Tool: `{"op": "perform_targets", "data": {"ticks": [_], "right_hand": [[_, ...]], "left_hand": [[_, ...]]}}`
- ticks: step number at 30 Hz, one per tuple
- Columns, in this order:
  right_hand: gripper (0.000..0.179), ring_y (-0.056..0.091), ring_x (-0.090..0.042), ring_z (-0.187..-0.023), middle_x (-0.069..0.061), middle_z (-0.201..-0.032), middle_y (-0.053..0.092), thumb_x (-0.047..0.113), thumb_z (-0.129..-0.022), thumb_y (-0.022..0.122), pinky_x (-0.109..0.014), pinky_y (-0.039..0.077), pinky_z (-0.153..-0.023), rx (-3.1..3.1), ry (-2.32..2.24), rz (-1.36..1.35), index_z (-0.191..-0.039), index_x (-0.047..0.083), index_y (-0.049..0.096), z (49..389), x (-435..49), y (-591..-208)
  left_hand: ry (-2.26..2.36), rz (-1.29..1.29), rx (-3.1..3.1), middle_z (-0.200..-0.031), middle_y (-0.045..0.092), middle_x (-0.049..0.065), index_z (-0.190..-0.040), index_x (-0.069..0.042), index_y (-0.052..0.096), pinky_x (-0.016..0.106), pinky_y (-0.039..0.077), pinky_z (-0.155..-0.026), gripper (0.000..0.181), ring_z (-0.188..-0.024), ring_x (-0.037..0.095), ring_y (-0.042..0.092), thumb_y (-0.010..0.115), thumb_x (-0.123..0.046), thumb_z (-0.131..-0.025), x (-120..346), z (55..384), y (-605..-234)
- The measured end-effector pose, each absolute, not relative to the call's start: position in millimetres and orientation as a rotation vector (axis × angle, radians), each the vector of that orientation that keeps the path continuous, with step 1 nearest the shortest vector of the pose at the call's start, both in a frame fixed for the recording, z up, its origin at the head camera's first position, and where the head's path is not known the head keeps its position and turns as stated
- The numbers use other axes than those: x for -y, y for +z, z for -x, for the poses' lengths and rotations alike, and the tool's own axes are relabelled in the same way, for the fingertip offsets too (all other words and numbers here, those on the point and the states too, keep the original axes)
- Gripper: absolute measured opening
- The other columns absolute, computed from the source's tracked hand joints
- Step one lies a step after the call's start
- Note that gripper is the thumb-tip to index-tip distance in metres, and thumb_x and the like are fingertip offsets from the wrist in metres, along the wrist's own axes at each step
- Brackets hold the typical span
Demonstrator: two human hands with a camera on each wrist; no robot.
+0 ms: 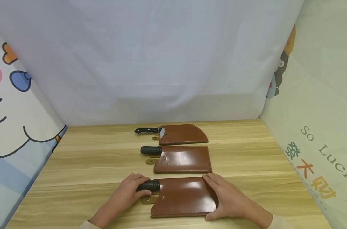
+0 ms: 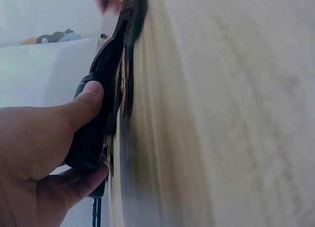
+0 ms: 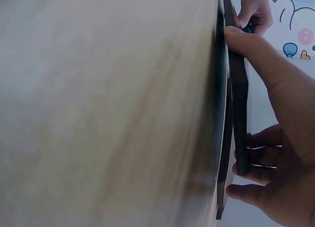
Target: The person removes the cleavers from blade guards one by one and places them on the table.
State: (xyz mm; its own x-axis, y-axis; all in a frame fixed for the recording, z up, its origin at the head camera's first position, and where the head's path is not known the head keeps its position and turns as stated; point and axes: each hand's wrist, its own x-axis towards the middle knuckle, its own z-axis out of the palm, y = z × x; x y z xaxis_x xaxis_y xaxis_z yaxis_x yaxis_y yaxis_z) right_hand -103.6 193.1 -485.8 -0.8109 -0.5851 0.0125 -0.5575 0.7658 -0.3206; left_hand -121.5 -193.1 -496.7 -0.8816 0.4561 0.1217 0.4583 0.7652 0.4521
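Nearest cleaver (image 1: pixel 152 185) in its brown leather sheath (image 1: pixel 185 197), at the front of the table (image 1: pixel 262 165). Left hand (image 1: pixel 131 188) grasps the black handle (image 2: pixel 87 136); right hand (image 1: pixel 227 197) clasps the sheath's right end. Good handling probably means moving both hands together, level, so the cleaver stays fully seated.

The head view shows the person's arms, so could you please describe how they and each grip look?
The left grip and right grip are ungloved hands, with no rings, cables or markings in sight. The left sleeve and right sleeve are pale cream, only their ends showing at the bottom edge.
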Motion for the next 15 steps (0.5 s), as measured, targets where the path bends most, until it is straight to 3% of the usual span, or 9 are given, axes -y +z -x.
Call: {"op": "perform_targets", "data": {"ticks": [15], "right_hand": [[0.124, 0.047, -0.043, -0.139, -0.024, -0.152, 0.047, 0.076, -0.065, 0.081, -0.054, 0.046, -0.108, -2.933, -0.500, 1.084, -0.151, -0.005, 0.043, 107, -193, -480]], "left_hand": [[-0.720, 0.753, 2.799, -0.106, 0.072, -0.004, -0.116, -0.011, 0.076, 0.035, 0.055, -0.080, 0.038, -0.094, 0.013, 0.062, 0.084, -0.032, -0.085, 199, 115, -483]]}}
